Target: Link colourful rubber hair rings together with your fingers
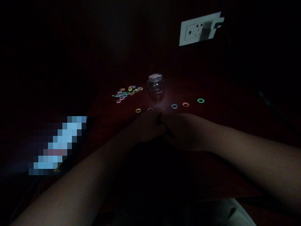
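Note:
My left hand [149, 125] and my right hand [183, 130] meet low over the dark red table, touching each other. Both look closed, with curled fingers mostly in shadow; whatever they may hold cannot be made out. Just beyond them runs a row of small coloured hair ties: a yellow hair tie [136, 110], two pale ones partly hidden behind my hands, a blue hair tie [174, 108], a pink hair tie [183, 104] and a green hair tie [198, 101]. Farther back stands a small clear jar [155, 86] with its patterned lid on.
Left of the jar lies a loose pile of hair ties [124, 94] in mixed colours. A lit, pixelated screen [61, 141] is at the left, with a cable near it. On the back wall is a white socket plate [182, 34] with a plug in it. The room is very dark.

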`<state>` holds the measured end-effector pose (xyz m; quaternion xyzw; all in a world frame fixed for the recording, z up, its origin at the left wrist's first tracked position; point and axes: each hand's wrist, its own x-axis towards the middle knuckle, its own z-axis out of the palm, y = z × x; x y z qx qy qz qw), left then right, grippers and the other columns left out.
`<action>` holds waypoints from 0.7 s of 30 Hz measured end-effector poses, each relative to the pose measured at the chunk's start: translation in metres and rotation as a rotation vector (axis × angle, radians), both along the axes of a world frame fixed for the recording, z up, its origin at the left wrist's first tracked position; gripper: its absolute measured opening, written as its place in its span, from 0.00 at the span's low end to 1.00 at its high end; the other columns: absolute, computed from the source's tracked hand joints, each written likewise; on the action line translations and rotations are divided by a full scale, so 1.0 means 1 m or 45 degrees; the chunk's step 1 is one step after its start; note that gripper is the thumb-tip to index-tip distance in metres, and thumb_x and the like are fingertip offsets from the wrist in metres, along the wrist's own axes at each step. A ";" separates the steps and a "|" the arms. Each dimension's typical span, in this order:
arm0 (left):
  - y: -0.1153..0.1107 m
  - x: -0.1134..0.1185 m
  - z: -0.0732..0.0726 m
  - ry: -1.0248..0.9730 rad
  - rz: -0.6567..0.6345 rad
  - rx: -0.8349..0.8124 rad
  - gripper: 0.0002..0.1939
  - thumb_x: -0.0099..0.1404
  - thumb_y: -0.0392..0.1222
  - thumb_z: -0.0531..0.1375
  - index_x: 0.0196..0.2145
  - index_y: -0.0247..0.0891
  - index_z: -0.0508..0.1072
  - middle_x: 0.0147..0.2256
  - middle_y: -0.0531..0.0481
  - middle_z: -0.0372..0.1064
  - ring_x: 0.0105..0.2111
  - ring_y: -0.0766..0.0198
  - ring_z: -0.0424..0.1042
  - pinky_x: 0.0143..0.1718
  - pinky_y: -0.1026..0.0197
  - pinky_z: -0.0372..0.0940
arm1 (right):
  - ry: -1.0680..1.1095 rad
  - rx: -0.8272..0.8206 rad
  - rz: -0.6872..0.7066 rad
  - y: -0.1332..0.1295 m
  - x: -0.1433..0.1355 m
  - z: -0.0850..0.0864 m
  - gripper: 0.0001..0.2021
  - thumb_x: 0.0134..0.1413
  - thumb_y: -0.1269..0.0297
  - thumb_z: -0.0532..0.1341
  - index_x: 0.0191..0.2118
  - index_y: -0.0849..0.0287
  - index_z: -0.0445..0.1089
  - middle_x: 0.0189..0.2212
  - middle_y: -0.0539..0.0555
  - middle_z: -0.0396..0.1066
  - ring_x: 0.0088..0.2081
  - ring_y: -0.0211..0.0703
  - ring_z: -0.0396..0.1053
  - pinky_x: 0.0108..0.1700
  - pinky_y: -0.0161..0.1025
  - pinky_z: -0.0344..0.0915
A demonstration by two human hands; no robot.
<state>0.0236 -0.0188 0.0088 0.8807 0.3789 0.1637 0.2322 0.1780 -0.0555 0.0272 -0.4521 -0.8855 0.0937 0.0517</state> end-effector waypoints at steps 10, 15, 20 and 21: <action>-0.001 0.001 -0.001 -0.021 -0.024 0.031 0.09 0.56 0.42 0.55 0.35 0.36 0.64 0.35 0.50 0.67 0.34 0.62 0.66 0.39 0.56 0.61 | -0.008 -0.004 -0.005 -0.002 0.000 0.000 0.15 0.51 0.63 0.54 0.43 0.65 0.66 0.37 0.60 0.72 0.32 0.43 0.70 0.32 0.36 0.61; 0.000 0.001 -0.002 0.001 -0.015 0.044 0.09 0.55 0.41 0.55 0.34 0.36 0.64 0.35 0.50 0.67 0.34 0.62 0.66 0.41 0.55 0.61 | -0.013 0.008 0.011 -0.001 0.001 -0.002 0.14 0.51 0.64 0.54 0.42 0.64 0.66 0.38 0.60 0.71 0.34 0.43 0.70 0.34 0.36 0.61; -0.001 0.002 -0.002 0.002 -0.009 0.014 0.08 0.55 0.42 0.55 0.33 0.36 0.63 0.34 0.50 0.66 0.33 0.62 0.66 0.39 0.56 0.62 | -0.009 0.001 0.016 -0.002 0.001 -0.001 0.14 0.51 0.63 0.53 0.42 0.64 0.66 0.37 0.59 0.72 0.34 0.44 0.70 0.33 0.37 0.61; -0.001 0.002 -0.002 0.006 -0.008 0.014 0.08 0.55 0.42 0.55 0.33 0.36 0.63 0.34 0.50 0.67 0.33 0.62 0.66 0.39 0.56 0.62 | -0.007 0.002 0.016 -0.002 0.001 0.000 0.14 0.51 0.63 0.53 0.42 0.64 0.66 0.37 0.59 0.72 0.34 0.45 0.70 0.33 0.37 0.62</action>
